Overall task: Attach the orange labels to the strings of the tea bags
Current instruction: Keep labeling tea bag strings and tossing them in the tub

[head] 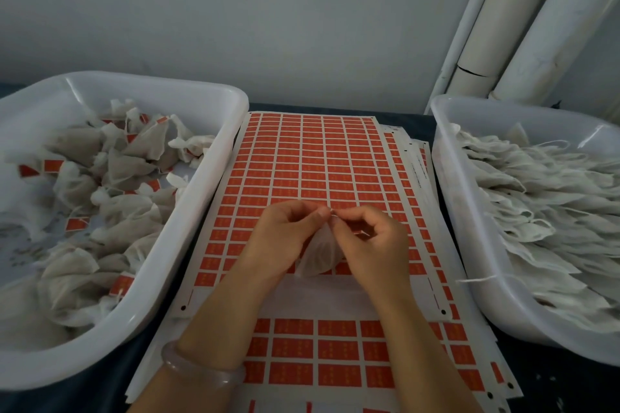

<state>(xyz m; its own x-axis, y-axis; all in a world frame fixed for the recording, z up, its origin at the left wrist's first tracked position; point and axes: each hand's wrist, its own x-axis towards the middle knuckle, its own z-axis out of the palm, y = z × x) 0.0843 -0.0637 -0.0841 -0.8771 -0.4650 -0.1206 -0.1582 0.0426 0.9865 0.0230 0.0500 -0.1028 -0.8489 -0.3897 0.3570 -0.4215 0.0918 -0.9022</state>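
Observation:
A white mesh tea bag (pixel 320 253) hangs between my two hands above a sheet of orange labels (pixel 312 157). My left hand (pixel 285 235) pinches the bag's top at its fingertips. My right hand (pixel 372 241) meets it there, fingers closed on the string; a bit of orange shows under its fingers. The string itself is too thin to make out.
A white tub (pixel 214 100) on the left holds tea bags with orange labels attached. A white tub (pixel 446 151) on the right holds plain tea bags with loose strings. More label sheets (pixel 335 352) lie stacked below. White pipes (pixel 503 27) stand at the back right.

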